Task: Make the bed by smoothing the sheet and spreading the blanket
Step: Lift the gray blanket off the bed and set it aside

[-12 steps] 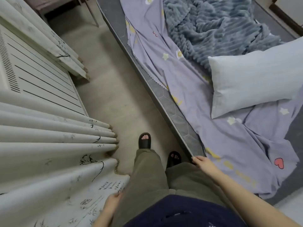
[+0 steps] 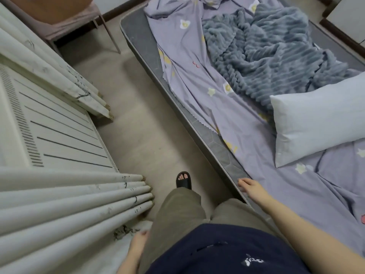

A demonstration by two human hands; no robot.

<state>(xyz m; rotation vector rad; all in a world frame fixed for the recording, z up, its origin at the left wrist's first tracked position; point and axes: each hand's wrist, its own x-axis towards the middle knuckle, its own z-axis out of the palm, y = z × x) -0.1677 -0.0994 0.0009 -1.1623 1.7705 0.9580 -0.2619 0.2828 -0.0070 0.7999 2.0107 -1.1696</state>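
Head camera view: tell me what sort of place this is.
Most likely a bedroom in a home. A mattress carries a rumpled lilac sheet, a bunched grey-blue plush blanket and a white pillow. Pale pleated curtains hang across the narrow strip of floor.

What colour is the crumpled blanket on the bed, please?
The blanket is blue-grey and ribbed, seen in the head view.

The light was soft and even, a bit dim. A faint shadow lay on the floor (image 2: 146,135) beside the mattress (image 2: 138,38). Lines bent near the edges (a wide lens). The blanket (image 2: 266,54) looked slightly smeared.
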